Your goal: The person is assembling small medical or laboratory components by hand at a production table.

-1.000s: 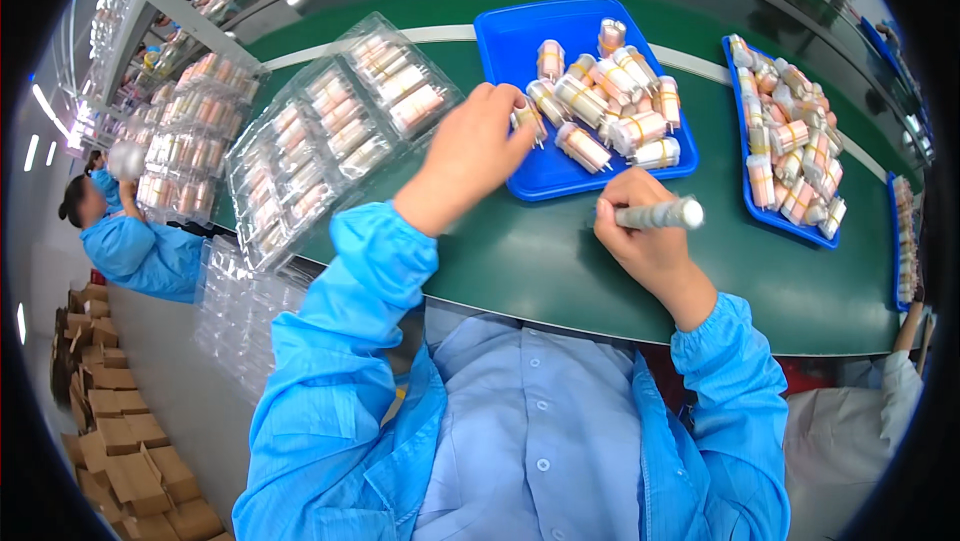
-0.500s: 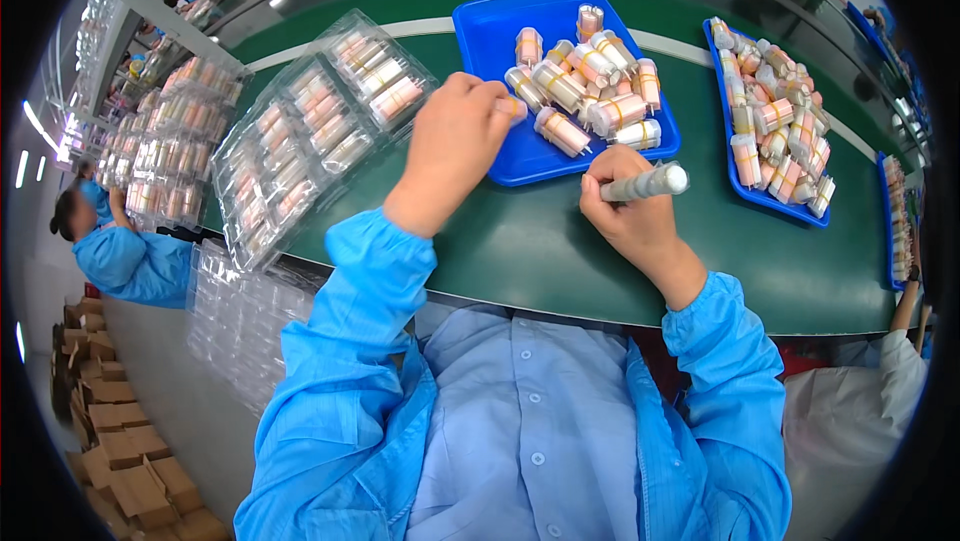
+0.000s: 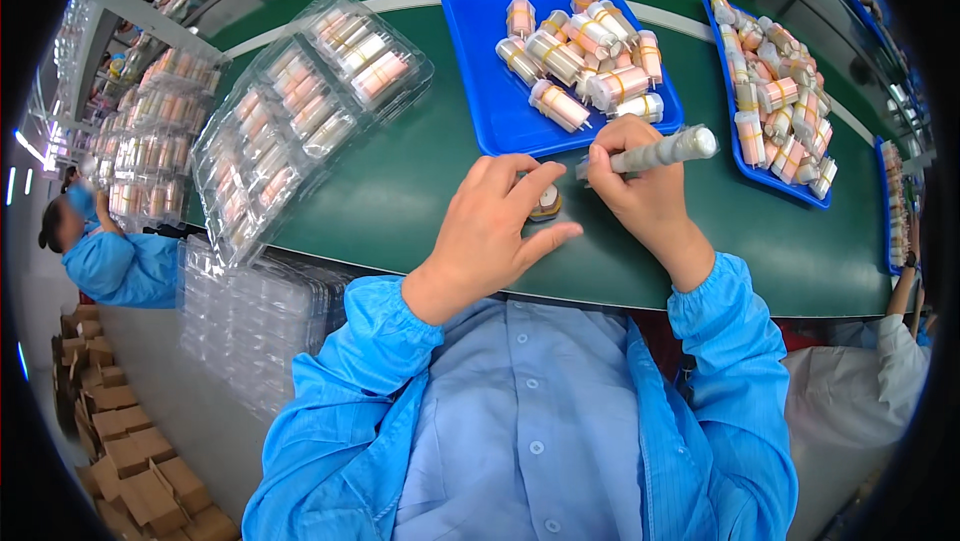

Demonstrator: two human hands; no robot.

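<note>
My left hand (image 3: 490, 226) is low over the green tabletop, thumb and index finger spread apart. Between them a small round part (image 3: 545, 203) shows its end face, with a pale centre; the fingers partly cover its side, and a gap separates it from the thumb. Closed round a thick pen-like tool (image 3: 672, 149) wrapped in clear film, my right hand (image 3: 640, 176) is just right of that part. The tool's narrow end slants down left toward the table. Beyond both hands is a blue tray (image 3: 478, 91) with several pink and white cylinders (image 3: 560, 106) banded in yellow.
To the left lies a clear blister tray (image 3: 290, 131) of cylinders, with stacked filled trays (image 3: 150, 131) beyond. Empty clear trays (image 3: 250, 321) are stacked below the table edge. A second blue tray (image 3: 775, 188) heaped with cylinders stands right. A co-worker (image 3: 115, 261) is far left.
My left hand has come down and right from the blue tray's edge, where it pinched a pink cylinder, to the tabletop, and its fingers have spread. The right hand's tool has tilted downward.
</note>
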